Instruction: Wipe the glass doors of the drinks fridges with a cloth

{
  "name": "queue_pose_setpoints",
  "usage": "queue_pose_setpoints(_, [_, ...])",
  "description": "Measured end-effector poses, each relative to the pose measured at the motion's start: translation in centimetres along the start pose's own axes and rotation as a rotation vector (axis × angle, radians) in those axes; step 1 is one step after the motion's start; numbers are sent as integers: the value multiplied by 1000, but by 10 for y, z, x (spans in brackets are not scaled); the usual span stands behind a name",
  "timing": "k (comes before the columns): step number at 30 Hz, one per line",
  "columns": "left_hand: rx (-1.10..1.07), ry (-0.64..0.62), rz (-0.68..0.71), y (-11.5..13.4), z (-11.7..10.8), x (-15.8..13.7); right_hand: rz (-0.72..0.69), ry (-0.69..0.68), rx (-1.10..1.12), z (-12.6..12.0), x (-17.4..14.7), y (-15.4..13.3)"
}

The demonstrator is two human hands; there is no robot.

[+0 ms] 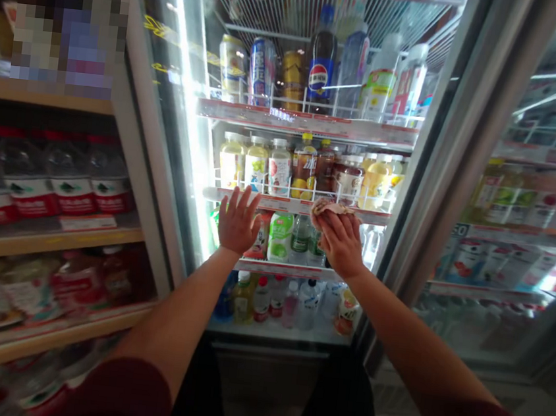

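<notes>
In the head view, my right hand (342, 242) grips a crumpled pinkish cloth (326, 210), which is at the front edge of the middle shelf (269, 202) in a lit drinks fridge. Part of the cloth is hidden under my fingers. My left hand (238, 222) is raised with its fingers spread, near the left part of the same shelf edge; whether it touches the edge I cannot tell. Behind and between the hands stand a green-labelled bottle (280, 237) and clear bottles. Juice bottles (256, 164) line the middle shelf just above the hands.
Cans and a cola bottle (321, 64) stand on the upper shelf. Small bottles (262, 299) fill the bottom one. On the left is a rack with red-labelled water bottles (69, 179). To the right, past a metal frame (454, 160), is another fridge section with drinks.
</notes>
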State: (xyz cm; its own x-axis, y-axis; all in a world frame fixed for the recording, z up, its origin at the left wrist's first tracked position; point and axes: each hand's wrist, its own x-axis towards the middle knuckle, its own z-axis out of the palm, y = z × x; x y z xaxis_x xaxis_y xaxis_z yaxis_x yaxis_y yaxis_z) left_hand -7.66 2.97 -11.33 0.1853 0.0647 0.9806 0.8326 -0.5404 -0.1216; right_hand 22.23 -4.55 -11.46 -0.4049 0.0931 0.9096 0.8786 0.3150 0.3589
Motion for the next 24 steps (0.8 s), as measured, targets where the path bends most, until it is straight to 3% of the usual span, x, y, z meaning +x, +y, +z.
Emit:
queue_pose_setpoints(15, [17,-13,6,0,-1,0,-50,109,40,-6,6,-6])
queue_pose_setpoints(24, [27,-4,10,0,0,0,-22,33,55,-4,0,-4])
